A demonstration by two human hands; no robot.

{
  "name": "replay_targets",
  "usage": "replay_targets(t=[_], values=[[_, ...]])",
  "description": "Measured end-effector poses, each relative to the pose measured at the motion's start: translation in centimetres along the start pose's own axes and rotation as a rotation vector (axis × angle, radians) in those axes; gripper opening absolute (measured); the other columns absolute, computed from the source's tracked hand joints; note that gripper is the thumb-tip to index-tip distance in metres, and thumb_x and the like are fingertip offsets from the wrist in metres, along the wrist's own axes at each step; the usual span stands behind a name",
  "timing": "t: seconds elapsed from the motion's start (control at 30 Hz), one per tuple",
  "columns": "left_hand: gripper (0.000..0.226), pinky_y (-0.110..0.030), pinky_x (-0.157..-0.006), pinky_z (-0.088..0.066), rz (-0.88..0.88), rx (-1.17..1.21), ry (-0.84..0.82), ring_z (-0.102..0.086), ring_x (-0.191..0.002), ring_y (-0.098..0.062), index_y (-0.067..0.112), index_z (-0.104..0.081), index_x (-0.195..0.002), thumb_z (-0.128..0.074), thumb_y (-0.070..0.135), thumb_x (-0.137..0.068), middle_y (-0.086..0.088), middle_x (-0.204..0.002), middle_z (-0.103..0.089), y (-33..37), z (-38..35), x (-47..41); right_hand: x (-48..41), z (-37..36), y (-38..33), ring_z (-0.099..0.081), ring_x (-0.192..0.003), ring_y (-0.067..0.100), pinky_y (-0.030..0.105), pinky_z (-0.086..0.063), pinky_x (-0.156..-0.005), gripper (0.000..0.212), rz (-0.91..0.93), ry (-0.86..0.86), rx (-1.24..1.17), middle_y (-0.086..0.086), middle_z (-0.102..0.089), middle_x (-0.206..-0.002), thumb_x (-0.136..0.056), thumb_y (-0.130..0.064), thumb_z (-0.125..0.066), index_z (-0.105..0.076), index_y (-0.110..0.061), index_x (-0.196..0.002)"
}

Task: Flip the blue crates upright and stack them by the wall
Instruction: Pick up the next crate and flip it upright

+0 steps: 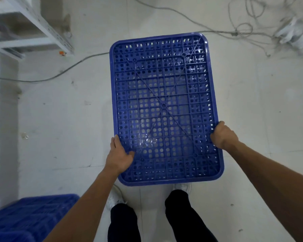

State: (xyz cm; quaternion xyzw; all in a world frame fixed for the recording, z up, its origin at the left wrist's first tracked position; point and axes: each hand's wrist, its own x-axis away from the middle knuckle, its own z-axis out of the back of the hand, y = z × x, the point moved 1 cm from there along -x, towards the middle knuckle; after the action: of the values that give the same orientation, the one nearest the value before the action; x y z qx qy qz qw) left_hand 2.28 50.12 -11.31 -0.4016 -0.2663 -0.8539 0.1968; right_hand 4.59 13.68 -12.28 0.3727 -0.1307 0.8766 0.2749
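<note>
Crate (164, 109): blue, ribbed and perforated base facing up at the camera, so it is reading as still inverted. Its long axis is running straight away from the person, the far end leaning slightly left. Its near short edge is covering the toes of the white shoes (115, 198), so it is probably being held off the floor (63, 123); contact with the floor cannot be told.

Left hand (120, 154): gripping the left long rim near the near corner, thumb lying across the base. Right hand (223, 135): fingers curling round the right long rim, sitting a little farther along than the left. Both hands are at the near end; the far end is hanging unsupported.

Judgement: the flip is not yet done. With the grip on the long sides, the turn would be going about the short axis, far end swinging over or under.

Second crate (30, 217): blue, blurred, at the person's lower left beside a pale wall (3, 119); that is likely the stacking spot, nearer the left hand.

Beyond: white shelf (33, 27) far left, cables (217, 30) trailing across the floor past the far end.
</note>
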Motion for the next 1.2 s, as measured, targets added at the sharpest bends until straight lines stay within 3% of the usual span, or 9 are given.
replay_targets(t=[0.17,0.43,0.6,0.7,0.77,0.87,0.97,1.07,1.2], values=[[0.104,-0.046,-0.119,-0.024,-0.037,-0.115,0.069,0.0,-0.153,-0.029,0.016,0.007,-0.159,-0.066,0.042,-0.089,-0.004,-0.166,0.017,0.2,-3.7,1.4,0.2,-0.3,1.1,-0.057,-0.11,0.042,0.042,-0.044,-0.088,0.03,-0.012,0.03,-0.068,0.025,-0.054,-0.123,-0.096,-0.013,-0.048,-0.041,0.005,-0.12],[0.096,-0.044,-0.117,-0.032,-0.026,-0.064,-0.04,-0.021,-0.151,-0.023,0.025,0.001,-0.159,-0.062,0.046,-0.09,0.007,-0.166,0.014,-1.2,-1.3,1.3,3.5,0.9,2.6,-0.061,-0.09,0.036,0.043,-0.049,-0.08,0.024,0.04,0.116,-0.184,0.014,-0.062,-0.106,-0.1,-0.025,-0.042,-0.047,-0.004,-0.11],[0.093,-0.039,-0.116,-0.028,0.063,-0.028,-0.143,-0.021,-0.151,-0.025,0.025,-0.001,-0.159,-0.061,0.046,-0.091,0.003,-0.167,0.01,-1.4,0.7,1.4,7.6,1.8,2.0,-0.052,-0.076,0.026,0.035,-0.039,-0.068,0.025,0.106,0.149,-0.196,0.004,-0.055,-0.092,-0.103,-0.033,-0.04,-0.048,-0.01,-0.109],[0.094,-0.041,-0.118,-0.027,0.105,-0.018,-0.174,-0.023,-0.15,-0.027,0.026,-0.004,-0.16,-0.06,0.052,-0.089,-0.003,-0.167,-0.001,-1.7,1.9,1.7,10.0,1.5,0.4,-0.053,-0.077,0.024,0.034,-0.039,-0.066,0.026,0.151,0.204,-0.222,0.001,-0.056,-0.092,-0.101,-0.035,-0.042,-0.049,-0.011,-0.11],[0.088,-0.037,-0.112,-0.036,0.094,0.045,-0.19,-0.042,-0.138,-0.026,0.025,-0.009,-0.159,-0.059,0.05,-0.091,-0.004,-0.162,-0.027,-1.8,2.5,2.5,11.7,1.2,-1.1,-0.054,-0.077,0.023,0.035,-0.042,-0.066,0.022,0.204,0.236,-0.236,0.001,-0.059,-0.092,-0.1,-0.037,-0.045,-0.048,-0.015,-0.105],[0.068,-0.027,-0.084,-0.049,0.018,0.128,-0.151,-0.06,-0.095,-0.012,0.024,-0.024,-0.156,-0.053,0.041,-0.097,0.007,-0.115,-0.061,-1.5,3.3,4.0,14.2,1.1,-4.0,-0.055,-0.073,0.021,0.034,-0.043,-0.064,0.02,0.28,0.278,-0.256,-0.003,-0.06,-0.086,-0.099,-0.039,-0.049,-0.046,-0.02,-0.098],[0.056,-0.025,-0.065,-0.05,-0.044,0.18,-0.094,-0.062,-0.081,-0.015,0.024,-0.033,-0.153,-0.049,0.037,-0.101,0.012,-0.093,-0.059,-1.3,4.2,5.8,16.5,0.7,-7.2,-0.057,-0.069,0.016,0.034,-0.046,-0.061,0.021,0.327,0.294,-0.284,-0.006,-0.062,-0.08,-0.097,-0.042,-0.052,-0.048,-0.021,-0.097],[0.043,-0.026,-0.077,-0.05,-0.131,0.228,-0.051,-0.063,-0.103,-0.016,0.025,-0.049,-0.143,-0.05,0.034,-0.101,0.002,-0.131,-0.059,-1.4,5.1,7.6,18.5,0.2,-10.2,-0.058,-0.068,0.011,0.035,-0.05,-0.062,0.02,0.351,0.274,-0.33,-0.008,-0.062,-0.079,-0.096,-0.041,-0.054,-0.047,-0.022,-0.098],[0.024,-0.026,-0.093,-0.049,-0.295,0.35,0.044,-0.06,-0.108,-0.005,0.027,-0.065,-0.121,-0.055,0.027,-0.099,0.011,-0.121,-0.064,-1.3,6.3,10.5,20.9,-0.7,-14.0,-0.057,-0.065,0.01,0.035,-0.047,-0.057,0.019,0.414,0.231,-0.392,-0.007,-0.059,-0.076,-0.098,-0.038,-0.054,-0.048,-0.02,-0.098]])
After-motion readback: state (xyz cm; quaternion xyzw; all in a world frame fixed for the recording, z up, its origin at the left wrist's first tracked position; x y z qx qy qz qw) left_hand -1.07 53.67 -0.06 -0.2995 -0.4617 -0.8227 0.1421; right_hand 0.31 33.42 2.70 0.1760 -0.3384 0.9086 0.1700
